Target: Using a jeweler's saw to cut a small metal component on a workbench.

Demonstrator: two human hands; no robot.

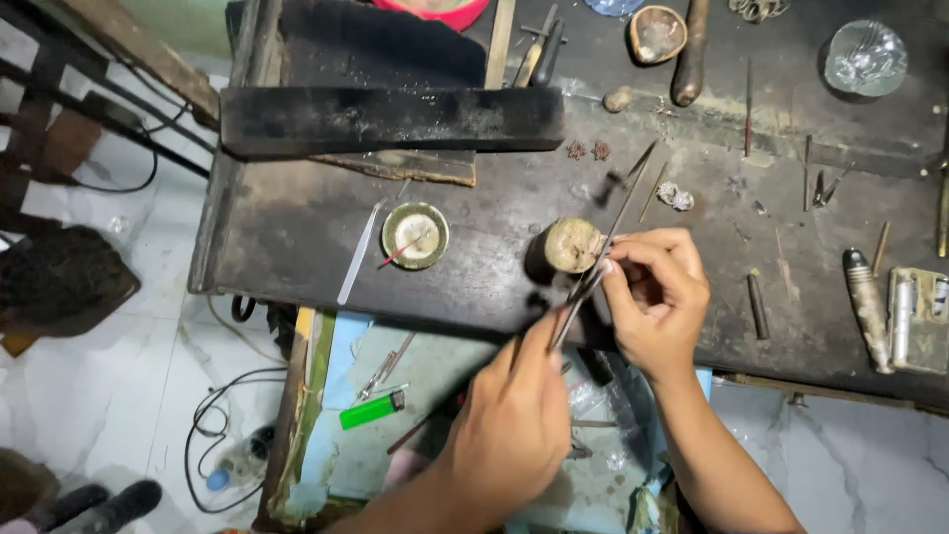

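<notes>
Pinching a long thin metal tool (605,237), the fingers (621,259) of the right hand (654,302) are pressed together around its shaft, which slants up and away past a small round block (573,244) that stands on the dark tabletop (297,232) just beside those fingertips. The left hand (514,420) sits below and nearer the camera, its fingers curled shut on a pair of tweezers (578,302) whose tips point up toward the right hand's fingertips and meet the thin tool just under them. Whether anything tiny is caught between the tweezer tips cannot be told. Well to the left of both hands lies a round brass dish (415,235) with a red-tipped stick across it, and just left of that a flat white strip (358,254). Beyond the fingers, farther up the tabletop, a heavy dark block (390,119) lies crosswise. To the right of the right hand, apart from it, small rods and picks are scattered, with a metal cylinder (868,309) near the edge. Below the left hand, in an open drawer, a green lighter (372,409) lies near its left side.
</notes>
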